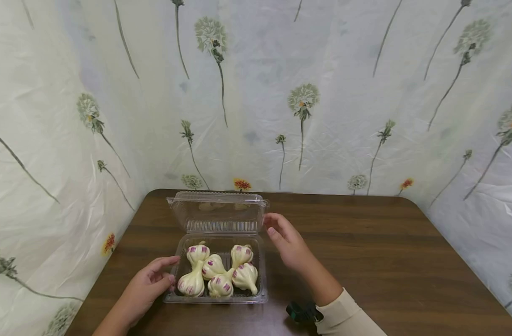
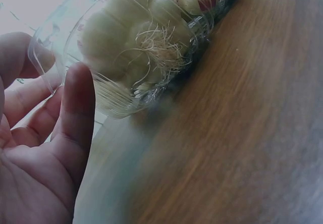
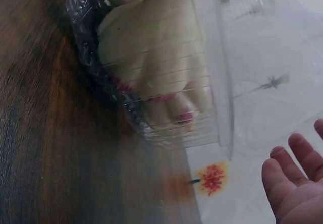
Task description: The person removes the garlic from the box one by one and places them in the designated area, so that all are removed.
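Observation:
A clear plastic clamshell box (image 1: 215, 300) stands on the table with its lid (image 1: 222, 212) raised at the back. Inside its tray lie several garlic bulbs (image 1: 221, 284), cream with purple patches; one bulb (image 2: 136, 42) shows its stringy roots through the wall. At the tray's left side, my left hand (image 1: 144, 285) pinches the rim between thumb and fingers. My right hand (image 1: 288, 242) is beside the lid's right edge, fingers relaxed and slightly bent. In the right wrist view, its fingers (image 3: 298, 158) appear apart from the plastic.
The brown wood-grain table (image 1: 365, 261) extends to the right of the box. A floral sheet (image 1: 256, 93) hangs behind it and along both sides. A dark strap (image 1: 302, 312) sits by the right sleeve cuff (image 1: 344, 310).

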Available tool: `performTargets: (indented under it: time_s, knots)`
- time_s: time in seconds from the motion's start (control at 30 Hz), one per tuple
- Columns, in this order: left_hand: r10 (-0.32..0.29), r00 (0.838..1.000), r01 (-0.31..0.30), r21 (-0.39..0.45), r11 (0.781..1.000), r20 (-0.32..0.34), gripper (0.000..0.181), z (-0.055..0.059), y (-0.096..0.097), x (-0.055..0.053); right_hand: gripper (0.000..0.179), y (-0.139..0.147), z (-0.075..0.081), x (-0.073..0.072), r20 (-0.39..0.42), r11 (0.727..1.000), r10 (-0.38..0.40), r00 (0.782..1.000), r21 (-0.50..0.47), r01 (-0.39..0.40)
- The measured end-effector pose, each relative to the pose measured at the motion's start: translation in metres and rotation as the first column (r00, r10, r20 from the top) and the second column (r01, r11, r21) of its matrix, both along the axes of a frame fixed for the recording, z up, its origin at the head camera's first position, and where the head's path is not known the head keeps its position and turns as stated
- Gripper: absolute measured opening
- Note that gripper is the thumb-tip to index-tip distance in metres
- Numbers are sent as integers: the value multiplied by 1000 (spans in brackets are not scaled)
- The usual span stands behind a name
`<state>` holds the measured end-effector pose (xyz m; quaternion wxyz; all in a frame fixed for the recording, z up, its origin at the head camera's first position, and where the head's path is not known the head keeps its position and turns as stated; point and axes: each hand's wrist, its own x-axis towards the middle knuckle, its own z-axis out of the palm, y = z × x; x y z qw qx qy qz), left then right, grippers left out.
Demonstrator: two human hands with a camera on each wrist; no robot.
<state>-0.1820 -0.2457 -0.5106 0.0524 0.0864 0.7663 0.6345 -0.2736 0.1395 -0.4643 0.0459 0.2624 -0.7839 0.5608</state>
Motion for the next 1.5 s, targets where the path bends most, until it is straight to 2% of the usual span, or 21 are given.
performTargets:
  time_s: [0.17,0.33,0.47,0.63,0.77,0.93,1.13,1.5]
  knots:
    - [-18,1000,18,3,1000,-2,53,1,-1,0,37,-3,-4,-5,49,1000,4,999,-15,-3]
    - [1,1000,-1,2,1000,-7,50,1,0,1,39,-5,-10,-11,70,1000,11,997,-18,-10]
    - [9,1000,-9,5,1000,-17,48,-1,0,1,40,-6,-14,-19,108,997,38,993,-71,-30]
    - [9,1000,-9,8,1000,-26,48,-2,1,-1,44,-5,-18,-27,232,979,91,968,-197,-45]
    - [8,999,-8,3,1000,-31,48,-2,1,-2,47,-7,-20,-30,296,968,107,949,-249,-32]
    - [6,1000,-6,3,1000,-15,49,0,1,0,47,-10,-23,-34,348,964,99,932,-266,-3]
    - [-8,1000,8,0,1000,-10,50,0,0,1,44,-11,-30,-39,428,965,63,902,-256,55]
    - [-17,999,17,-6,1000,-27,48,-4,-2,-1,49,-12,-45,-45,489,970,59,870,-235,67]
